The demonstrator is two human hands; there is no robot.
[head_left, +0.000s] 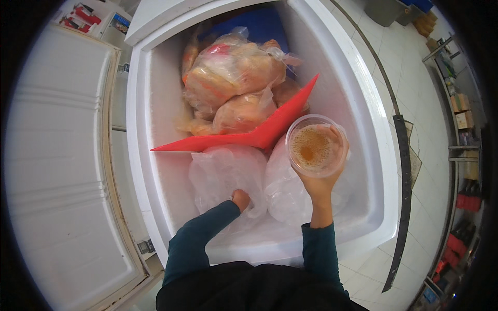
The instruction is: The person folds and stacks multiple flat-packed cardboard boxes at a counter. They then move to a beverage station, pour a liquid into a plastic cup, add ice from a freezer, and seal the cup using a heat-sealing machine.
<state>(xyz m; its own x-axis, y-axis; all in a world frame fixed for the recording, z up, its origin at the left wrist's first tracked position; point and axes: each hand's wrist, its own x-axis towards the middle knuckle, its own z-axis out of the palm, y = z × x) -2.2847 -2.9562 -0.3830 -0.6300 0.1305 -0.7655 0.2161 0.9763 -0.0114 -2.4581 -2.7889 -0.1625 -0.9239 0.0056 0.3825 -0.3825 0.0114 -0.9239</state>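
My right hand (328,176) is wrapped round a clear plastic cup (311,147) with a foamy amber drink in it, above the right side of an open white chest freezer (358,93). Into the mouth of a clear plastic bag (223,168) reaches my left hand (240,199); its fingers are hidden inside. A second clear bag with whitish contents (282,192) lies to the right of it, below the cup. What the left bag holds is hard to make out.
A bent red divider (249,139) crosses the freezer. Beyond it, several bags of what looks like whole chicken (233,72) are piled against something blue (264,26). The freezer's raised lid (62,155) stands at the left. Loaded shelves (464,150) line the right, past a tiled floor (415,207).
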